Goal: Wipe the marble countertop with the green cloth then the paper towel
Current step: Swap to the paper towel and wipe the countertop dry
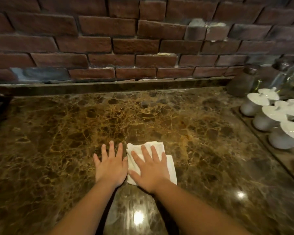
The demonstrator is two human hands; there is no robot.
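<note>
While left hand (111, 165) rests beside, paper towel (170, 168) under rt hand (151, 170).

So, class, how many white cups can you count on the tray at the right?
4 at least, in a row on the tray: farthest cup, second cup, nearest cup, and a fourth cup behind them. More may be hidden beyond the frame edge.

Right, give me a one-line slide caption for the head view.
Right hand presses a folded white paper towel flat on the brown veined marble countertop; left hand rests flat beside it.
</note>
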